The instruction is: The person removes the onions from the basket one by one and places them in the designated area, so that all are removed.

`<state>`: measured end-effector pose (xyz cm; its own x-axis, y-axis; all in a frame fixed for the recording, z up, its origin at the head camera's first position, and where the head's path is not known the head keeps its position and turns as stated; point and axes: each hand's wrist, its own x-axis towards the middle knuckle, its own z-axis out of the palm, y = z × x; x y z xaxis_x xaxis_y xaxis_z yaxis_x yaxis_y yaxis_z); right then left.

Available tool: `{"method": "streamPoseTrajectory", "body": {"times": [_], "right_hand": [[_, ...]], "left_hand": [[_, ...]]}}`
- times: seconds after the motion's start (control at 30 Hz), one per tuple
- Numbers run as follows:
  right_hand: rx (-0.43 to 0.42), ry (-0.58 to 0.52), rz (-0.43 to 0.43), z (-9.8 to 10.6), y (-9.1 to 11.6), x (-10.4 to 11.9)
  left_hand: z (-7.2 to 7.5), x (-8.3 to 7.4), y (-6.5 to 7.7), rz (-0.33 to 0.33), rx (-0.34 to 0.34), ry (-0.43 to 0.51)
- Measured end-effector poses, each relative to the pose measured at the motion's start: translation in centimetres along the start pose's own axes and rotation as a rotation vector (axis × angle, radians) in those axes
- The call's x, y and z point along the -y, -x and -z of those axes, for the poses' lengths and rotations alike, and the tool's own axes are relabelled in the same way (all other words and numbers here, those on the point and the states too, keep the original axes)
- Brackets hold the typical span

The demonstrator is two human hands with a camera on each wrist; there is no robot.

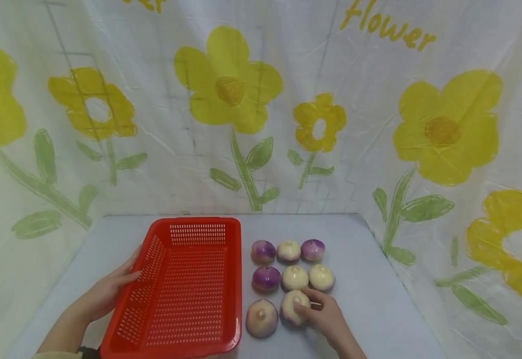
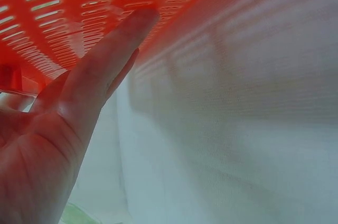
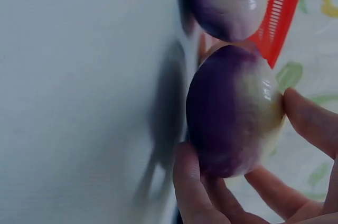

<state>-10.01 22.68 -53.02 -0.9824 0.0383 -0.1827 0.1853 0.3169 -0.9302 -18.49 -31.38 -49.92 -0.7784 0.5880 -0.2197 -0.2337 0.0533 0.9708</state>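
Note:
My right hand (image 1: 326,316) pinches a purple-and-cream turnip (image 3: 232,110) between thumb and fingers, at the near right of a group of turnips. Its pale side with a small nub faces up; I cannot tell whether it touches the table. Another turnip (image 1: 262,318) lies to its left, and two pale ones (image 1: 294,277) lie just behind. On the left stands a red slotted basket (image 1: 235,279) with nothing inside. My left hand (image 1: 106,294) is at the basket's left side, its extended fingers touching the slotted outer wall in the left wrist view.
Farther back on the white table (image 1: 355,259) lie more turnips in rough rows, among them a purple one (image 1: 266,278). A white curtain (image 1: 153,179) printed with yellow flowers hangs behind and on both sides.

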Motion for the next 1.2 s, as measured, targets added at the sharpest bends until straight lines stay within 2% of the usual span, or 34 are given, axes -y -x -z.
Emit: {"method": "streamPoseTrajectory", "body": {"times": [0.2, 0.5, 0.77, 1.07, 1.2], "right_hand": [[0.005, 0.006, -0.05, -0.3, -0.2, -1.0], [0.012, -0.016, -0.081, -0.5, 0.0, -0.8], [-0.005, -0.029, -0.071, -0.6, 0.2, -1.1], [-0.001, -0.032, -0.057, -0.4, 0.4, -1.5], [-0.025, -0.01, -0.072, -0.1, 0.6, -1.5]], "left_hand": [[0.1, -0.1, 0.1, 0.004, -0.003, -0.002], [0.3, 0.0, 0.3, 0.011, -0.023, -0.024], [0.4, 0.0, 0.4, 0.02, -0.035, -0.039], [0.5, -0.1, 0.3, 0.021, -0.018, -0.033], [0.5, -0.1, 0.5, 0.041, -0.072, -0.086]]}}
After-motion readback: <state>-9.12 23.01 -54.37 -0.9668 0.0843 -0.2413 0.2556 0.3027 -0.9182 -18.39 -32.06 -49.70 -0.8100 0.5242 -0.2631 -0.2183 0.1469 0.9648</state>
